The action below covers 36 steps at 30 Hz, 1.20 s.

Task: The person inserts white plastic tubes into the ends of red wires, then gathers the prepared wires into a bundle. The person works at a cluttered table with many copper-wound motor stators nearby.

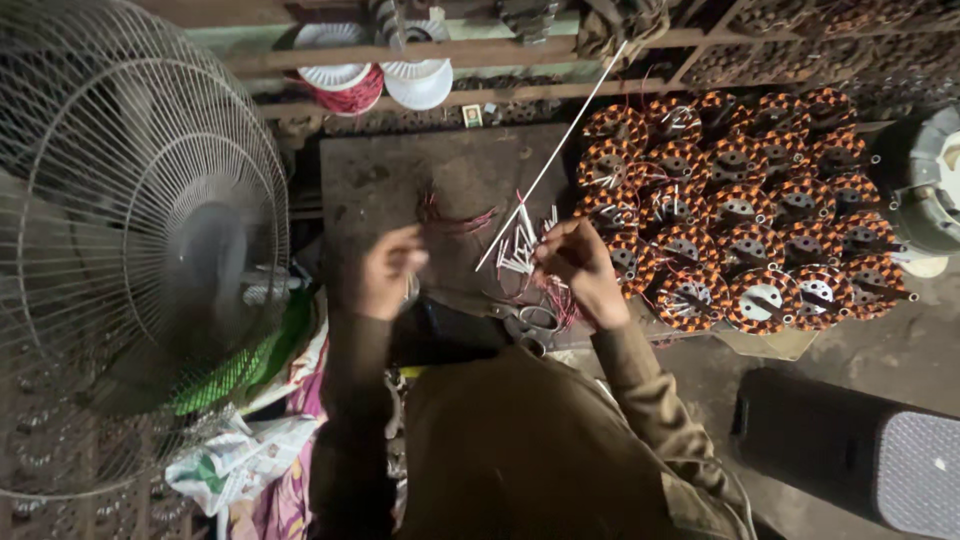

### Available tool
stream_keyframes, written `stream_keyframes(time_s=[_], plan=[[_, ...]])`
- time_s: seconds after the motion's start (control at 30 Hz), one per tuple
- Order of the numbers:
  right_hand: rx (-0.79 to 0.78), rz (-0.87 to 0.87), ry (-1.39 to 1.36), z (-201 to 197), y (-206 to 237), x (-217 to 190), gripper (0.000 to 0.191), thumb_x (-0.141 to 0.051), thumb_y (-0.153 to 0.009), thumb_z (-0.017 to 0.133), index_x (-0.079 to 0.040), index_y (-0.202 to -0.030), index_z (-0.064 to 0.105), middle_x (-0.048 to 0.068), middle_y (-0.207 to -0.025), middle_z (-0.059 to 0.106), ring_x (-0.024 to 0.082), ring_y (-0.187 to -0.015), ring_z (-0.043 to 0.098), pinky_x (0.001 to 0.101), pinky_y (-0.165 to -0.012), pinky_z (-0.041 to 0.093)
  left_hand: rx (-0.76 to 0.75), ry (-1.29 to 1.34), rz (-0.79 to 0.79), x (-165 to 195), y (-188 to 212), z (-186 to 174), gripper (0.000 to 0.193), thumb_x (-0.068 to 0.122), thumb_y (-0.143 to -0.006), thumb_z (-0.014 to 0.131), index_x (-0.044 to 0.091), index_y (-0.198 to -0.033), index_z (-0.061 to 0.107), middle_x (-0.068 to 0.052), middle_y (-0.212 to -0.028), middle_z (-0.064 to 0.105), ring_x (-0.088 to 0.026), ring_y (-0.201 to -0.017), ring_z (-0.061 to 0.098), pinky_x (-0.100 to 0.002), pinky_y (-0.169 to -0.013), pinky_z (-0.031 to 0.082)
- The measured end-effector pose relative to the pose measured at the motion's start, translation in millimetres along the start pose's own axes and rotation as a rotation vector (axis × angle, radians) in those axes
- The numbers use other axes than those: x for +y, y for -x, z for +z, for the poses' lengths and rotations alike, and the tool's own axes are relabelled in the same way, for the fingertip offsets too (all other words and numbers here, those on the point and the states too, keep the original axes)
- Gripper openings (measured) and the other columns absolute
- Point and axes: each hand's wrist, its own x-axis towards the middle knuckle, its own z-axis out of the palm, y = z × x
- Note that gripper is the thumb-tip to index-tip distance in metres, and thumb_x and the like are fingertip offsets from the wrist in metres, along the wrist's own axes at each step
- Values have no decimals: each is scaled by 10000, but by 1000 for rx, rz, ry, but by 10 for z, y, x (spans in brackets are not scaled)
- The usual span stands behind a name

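Observation:
My right hand (578,268) pinches the lower end of a long thin white sleeve tube (560,145) that slants up to the back right. A small pile of short white tube pieces (519,247) lies just left of that hand on the dark work board (400,175). My left hand (388,270) is curled at the board's front edge; whether it holds anything is hidden. Thin red wires (455,218) lie on the board between the hands. Scissors (530,322) rest under my right wrist.
Rows of orange and black wound motor stators (745,215) fill the right. A wire-guard fan (130,230) stands at the left over crumpled cloth. White spools (418,80) hang on the wooden rack behind. A dark box (850,450) sits at lower right.

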Motion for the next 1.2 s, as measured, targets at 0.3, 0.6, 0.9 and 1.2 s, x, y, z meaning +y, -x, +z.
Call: stream_keyframes(time_s=[0.3,0.6,0.9,1.2], plan=[[41,204,1125,-535,199,999,462,-362,-865,835,-51,-1139,631,164,-998,734,311,-888,706,421,-746,550,-10,-828,5,-1070,59,-367,178,164,-938,716,98,-1096,763,-132,-1036,772,-231,-956,759,-355,-849,597],[-329,91,796,112,-497,938,301,-258,-811,746,-83,-1054,719,94,-960,756,216,-834,736,363,-719,590,84,-942,82,-1101,-382,-252,161,156,-956,699,75,-1089,738,-148,-1047,758,-249,-960,749,-375,-850,600],[-280,192,1479,661,-1663,1598,433,-377,-960,647,-109,-1295,581,170,-1045,725,389,-908,711,519,-707,564,55,-922,149,-1290,-632,-175,148,148,-975,682,51,-1082,714,-164,-1058,743,-268,-964,739,-396,-851,603],[-324,52,1510,835,-1741,1648,401,-132,-856,640,-203,-1250,664,166,-1324,565,419,-1247,533,562,-954,502,47,-903,125,-1359,-794,-231,142,141,-993,665,28,-1075,690,-180,-1069,728,-287,-968,729,-416,-851,606]])
